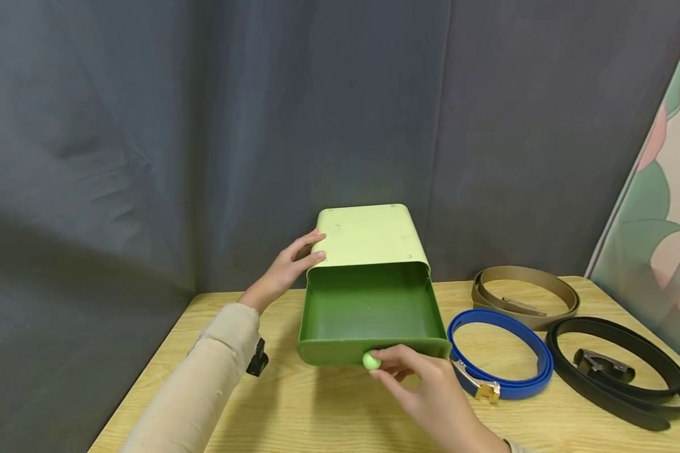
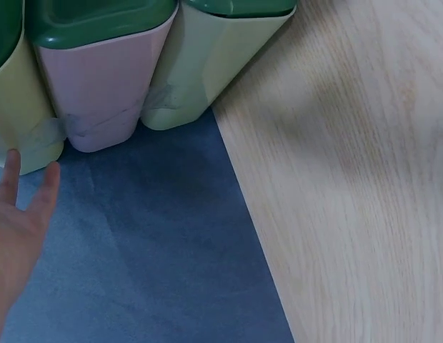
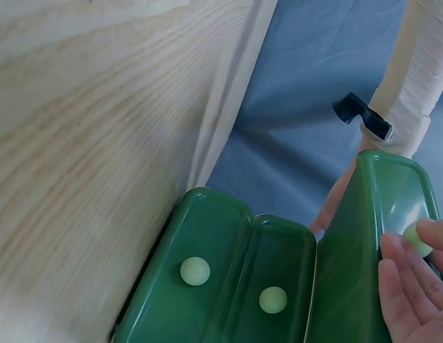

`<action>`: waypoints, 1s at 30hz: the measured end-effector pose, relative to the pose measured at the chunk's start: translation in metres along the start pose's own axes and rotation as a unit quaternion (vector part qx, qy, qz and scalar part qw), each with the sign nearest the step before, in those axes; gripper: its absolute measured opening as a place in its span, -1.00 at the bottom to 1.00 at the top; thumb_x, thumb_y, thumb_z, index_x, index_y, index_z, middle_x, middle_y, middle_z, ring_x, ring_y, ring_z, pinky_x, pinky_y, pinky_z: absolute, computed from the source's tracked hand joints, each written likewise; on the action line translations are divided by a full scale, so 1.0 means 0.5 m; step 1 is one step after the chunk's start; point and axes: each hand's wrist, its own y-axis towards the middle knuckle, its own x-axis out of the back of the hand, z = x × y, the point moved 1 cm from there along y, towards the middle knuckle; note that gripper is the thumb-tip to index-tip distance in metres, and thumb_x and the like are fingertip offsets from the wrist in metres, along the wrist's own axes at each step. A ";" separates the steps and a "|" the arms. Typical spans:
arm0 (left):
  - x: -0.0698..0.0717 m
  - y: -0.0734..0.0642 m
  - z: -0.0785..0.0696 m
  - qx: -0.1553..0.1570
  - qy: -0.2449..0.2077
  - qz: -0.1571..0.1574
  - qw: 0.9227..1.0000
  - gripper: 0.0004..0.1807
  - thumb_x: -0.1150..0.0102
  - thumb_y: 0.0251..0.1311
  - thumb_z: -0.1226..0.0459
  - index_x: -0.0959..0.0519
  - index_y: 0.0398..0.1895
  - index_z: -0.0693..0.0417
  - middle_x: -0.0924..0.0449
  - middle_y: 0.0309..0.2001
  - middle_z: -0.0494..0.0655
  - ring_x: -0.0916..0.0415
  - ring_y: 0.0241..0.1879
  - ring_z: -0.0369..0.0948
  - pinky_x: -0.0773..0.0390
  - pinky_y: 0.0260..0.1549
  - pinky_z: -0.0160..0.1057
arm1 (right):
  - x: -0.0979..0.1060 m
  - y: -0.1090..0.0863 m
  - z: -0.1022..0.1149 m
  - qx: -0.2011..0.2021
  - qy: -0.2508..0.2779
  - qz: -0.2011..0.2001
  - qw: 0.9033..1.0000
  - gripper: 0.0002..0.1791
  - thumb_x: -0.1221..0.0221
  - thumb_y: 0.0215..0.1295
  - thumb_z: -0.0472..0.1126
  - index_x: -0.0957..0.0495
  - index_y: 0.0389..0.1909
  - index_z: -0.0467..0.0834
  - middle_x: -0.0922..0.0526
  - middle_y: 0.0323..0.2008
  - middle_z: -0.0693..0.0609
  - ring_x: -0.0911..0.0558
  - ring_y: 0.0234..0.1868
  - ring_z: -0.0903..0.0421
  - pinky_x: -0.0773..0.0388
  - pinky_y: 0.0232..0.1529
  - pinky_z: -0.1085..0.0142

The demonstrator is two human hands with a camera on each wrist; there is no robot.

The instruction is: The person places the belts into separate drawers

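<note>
A green drawer [image 1: 325, 353] stands pulled out of its pale yellow casing [image 1: 368, 234], so its green inside shows. My right hand [image 1: 427, 387] pinches the drawer's round pale green knob [image 1: 371, 360] between thumb and fingers. At the casing's left side, my left hand [image 1: 286, 269] rests with fingertips on its edge. In the left wrist view the straight fingers [image 2: 44, 191] reach the yellow casing, beside a pink casing [image 2: 103, 86] and a pale green one [image 2: 196, 61]. The right wrist view shows two more green drawer fronts [image 3: 225, 236] pushed in, each with a round knob.
To the right on the wooden table [image 1: 286, 402] lie a coiled blue belt [image 1: 535, 352], a brown belt [image 1: 569, 299] and a black belt [image 1: 677, 377]. A dark grey curtain [image 1: 317, 113] hangs behind the drawers. A floral panel [image 1: 646, 233] stands at far right.
</note>
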 end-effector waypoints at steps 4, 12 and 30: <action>-0.009 -0.006 0.011 0.004 0.014 0.002 1.000 -0.43 -0.04 0.48 0.12 -0.25 0.50 -0.07 0.08 0.57 -0.19 0.07 0.52 -0.05 -0.08 0.40 0.06 | 0.004 -0.021 -0.001 -0.006 -0.006 0.004 1.000 -0.61 -0.42 0.03 -0.48 -0.71 -0.13 -0.06 -0.75 -0.31 0.17 -0.67 -0.35 0.33 -0.59 -0.39 0.49; -0.009 -0.007 0.033 0.001 0.012 -0.018 1.000 -0.43 -0.06 0.46 0.11 -0.28 0.49 -0.08 0.03 0.56 -0.23 0.07 0.51 -0.09 -0.02 0.40 0.12 | 0.037 -0.054 -0.011 0.031 -0.020 0.022 0.999 -0.48 -0.40 0.00 -0.54 -0.68 -0.04 0.01 -0.73 -0.18 0.18 -0.70 -0.22 0.23 -0.58 -0.19 0.48; -0.033 -0.051 -0.006 -0.018 -0.034 -0.034 0.999 -0.44 0.06 0.51 0.21 -0.20 0.50 0.18 0.13 0.58 0.00 0.18 0.54 -0.03 0.04 0.42 0.12 | 0.141 -0.115 -0.100 -0.037 -0.083 -0.022 0.996 -0.45 -0.33 -0.04 -0.67 -0.66 -0.08 -0.08 -0.71 -0.21 0.09 -0.62 -0.33 0.29 -0.50 -0.30 0.56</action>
